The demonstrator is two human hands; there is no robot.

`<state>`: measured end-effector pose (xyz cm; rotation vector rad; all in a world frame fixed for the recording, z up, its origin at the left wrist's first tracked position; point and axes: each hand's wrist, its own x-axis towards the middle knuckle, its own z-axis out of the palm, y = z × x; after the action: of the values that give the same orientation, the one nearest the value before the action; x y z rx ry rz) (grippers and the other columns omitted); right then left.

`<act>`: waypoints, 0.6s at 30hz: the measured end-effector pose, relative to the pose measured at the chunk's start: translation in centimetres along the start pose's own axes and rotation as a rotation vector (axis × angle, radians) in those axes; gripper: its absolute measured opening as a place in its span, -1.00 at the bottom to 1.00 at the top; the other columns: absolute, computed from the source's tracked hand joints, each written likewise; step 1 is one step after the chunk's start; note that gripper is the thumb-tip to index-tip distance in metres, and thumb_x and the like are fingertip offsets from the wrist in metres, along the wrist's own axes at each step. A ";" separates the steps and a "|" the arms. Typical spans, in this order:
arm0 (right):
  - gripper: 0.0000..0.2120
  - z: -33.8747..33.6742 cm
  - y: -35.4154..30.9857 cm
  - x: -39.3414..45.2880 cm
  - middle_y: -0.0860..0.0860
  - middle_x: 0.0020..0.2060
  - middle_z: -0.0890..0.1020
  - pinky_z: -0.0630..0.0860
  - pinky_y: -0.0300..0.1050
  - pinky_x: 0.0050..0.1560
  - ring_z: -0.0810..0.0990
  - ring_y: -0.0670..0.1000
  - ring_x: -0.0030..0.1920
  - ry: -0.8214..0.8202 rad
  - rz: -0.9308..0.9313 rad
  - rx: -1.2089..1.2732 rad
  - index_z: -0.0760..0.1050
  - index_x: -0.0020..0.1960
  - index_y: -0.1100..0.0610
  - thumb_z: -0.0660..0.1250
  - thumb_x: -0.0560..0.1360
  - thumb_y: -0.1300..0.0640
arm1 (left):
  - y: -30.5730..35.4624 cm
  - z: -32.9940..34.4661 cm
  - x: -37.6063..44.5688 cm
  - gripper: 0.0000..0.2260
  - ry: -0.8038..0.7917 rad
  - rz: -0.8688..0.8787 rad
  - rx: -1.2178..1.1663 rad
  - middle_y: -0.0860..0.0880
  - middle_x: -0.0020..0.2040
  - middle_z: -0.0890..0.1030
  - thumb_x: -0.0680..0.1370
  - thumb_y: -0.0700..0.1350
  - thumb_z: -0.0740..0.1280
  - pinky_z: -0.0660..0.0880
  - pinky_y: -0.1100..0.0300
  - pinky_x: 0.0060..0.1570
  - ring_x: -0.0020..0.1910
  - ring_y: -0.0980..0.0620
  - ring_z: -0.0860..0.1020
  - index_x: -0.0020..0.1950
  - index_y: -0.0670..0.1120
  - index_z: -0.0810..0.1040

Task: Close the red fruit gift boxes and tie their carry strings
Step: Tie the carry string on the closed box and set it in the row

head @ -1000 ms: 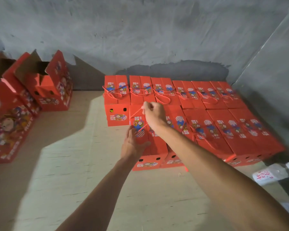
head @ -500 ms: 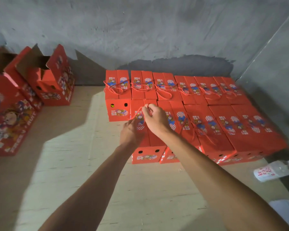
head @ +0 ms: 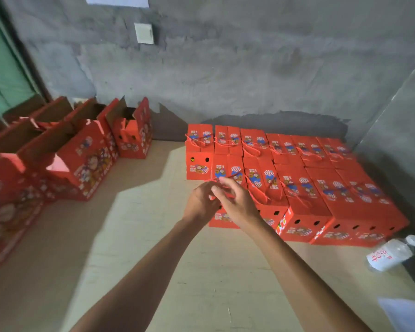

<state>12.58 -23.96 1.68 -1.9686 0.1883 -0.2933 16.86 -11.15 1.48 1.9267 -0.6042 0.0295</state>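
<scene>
two hands are held together over the front-left closed box (head: pixel 228 173), in a block of closed red boxes (head: pixel 321 188) set against the grey wall (head: pixel 249 68). the red carry string (head: pixel 235 174) appears pinched by the left hand (head: pixel 200 203); blur hides the grip. the right hand (head: pixel 237 203) is seen with fingers loosely curled at the string. open boxes (head: pixel 82 159) are stood at left on the floor (head: pixel 153 248). a water bottle (head: pixel 391 254) is laid at right.
</scene>
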 end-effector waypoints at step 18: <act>-0.39 23.7 -9.0 -2.0 -0.14 0.33 0.56 0.47 -0.32 0.15 0.58 -0.19 0.24 -0.286 -0.049 0.069 0.41 0.47 -0.04 0.39 0.53 -0.29 | -11.0 -24.1 -10.8 -0.90 0.401 -0.223 -0.004 0.12 -0.02 0.71 0.60 -0.08 0.41 0.60 0.27 -0.07 -0.08 0.20 0.66 0.06 -0.04 0.69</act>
<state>17.56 0.97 0.55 -1.9239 -0.0546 -0.0472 18.06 17.37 -0.57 1.9030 -0.1207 0.2656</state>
